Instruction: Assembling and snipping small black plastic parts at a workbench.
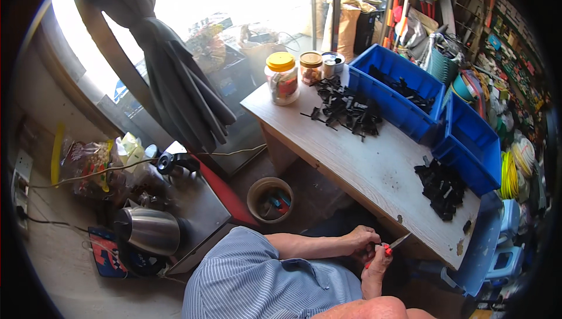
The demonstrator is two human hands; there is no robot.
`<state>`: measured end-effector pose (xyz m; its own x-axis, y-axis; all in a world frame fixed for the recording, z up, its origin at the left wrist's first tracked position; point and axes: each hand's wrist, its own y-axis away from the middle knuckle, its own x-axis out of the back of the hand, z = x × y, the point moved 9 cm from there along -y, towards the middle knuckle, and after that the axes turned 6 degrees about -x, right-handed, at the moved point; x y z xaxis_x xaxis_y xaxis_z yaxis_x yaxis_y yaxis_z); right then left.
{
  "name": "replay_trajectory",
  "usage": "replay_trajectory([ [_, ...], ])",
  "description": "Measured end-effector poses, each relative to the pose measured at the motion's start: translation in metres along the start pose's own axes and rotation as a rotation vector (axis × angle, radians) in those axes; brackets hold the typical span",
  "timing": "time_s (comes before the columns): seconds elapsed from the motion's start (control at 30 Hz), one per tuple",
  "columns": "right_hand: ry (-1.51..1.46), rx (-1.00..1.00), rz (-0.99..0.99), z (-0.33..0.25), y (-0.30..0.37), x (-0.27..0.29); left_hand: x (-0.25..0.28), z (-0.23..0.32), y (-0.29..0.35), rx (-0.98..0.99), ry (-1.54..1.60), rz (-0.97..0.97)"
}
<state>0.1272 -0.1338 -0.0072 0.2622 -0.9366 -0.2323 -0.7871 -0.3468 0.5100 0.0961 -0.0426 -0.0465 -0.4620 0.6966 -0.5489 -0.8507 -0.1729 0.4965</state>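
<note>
My right hand (373,277) is closed around the red handle of what look like scissors (401,240), their pointed metal blade tilted up and to the right beside the table edge. Close against it, my left hand (363,239) is pinched shut near the handle; whatever lies between its fingertips is too small to make out. Both hands are in front of the pale wooden table (345,152). On the tabletop lie a small heap of black plastic parts (440,189) at the near right and a larger loose heap (349,108) farther back.
A blue bin (395,105) holding black parts and another blue bin (472,143) line the table's right side. Jars, one a yellow-lidded jar (281,79), stand at the back. A bucket (269,200) sits on the floor; a kettle (147,230) is at left, a blue stool (506,260) at right.
</note>
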Motion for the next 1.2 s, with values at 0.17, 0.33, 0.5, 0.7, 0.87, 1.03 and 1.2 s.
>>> replay_trajectory([
  [0.17,0.040,-0.005,-0.055,0.015,-0.009,0.008,0.008,-0.013,0.000,0.057,0.033,0.079],
  [0.33,0.107,-0.052,0.011,0.017,-0.001,0.010,0.004,-0.018,0.005,0.113,0.019,0.043],
  [0.5,0.091,-0.022,-0.028,0.010,-0.007,0.009,0.005,-0.004,0.001,-0.088,-0.050,-0.051],
  [0.7,-0.019,0.027,-0.065,0.013,-0.030,0.018,-0.004,0.035,0.021,-0.327,-0.186,-0.262],
  [0.87,-0.104,-0.069,-0.126,0.017,-0.025,0.007,0.005,0.041,0.034,-0.405,-0.256,-0.425],
  [1.03,-0.092,-0.048,-0.124,0.020,-0.027,0.009,0.005,0.037,0.044,-0.446,-0.240,-0.523],
  [1.2,-0.107,-0.090,-0.058,0.016,-0.020,0.004,-0.003,0.059,0.055,-0.774,-0.619,-0.402],
])
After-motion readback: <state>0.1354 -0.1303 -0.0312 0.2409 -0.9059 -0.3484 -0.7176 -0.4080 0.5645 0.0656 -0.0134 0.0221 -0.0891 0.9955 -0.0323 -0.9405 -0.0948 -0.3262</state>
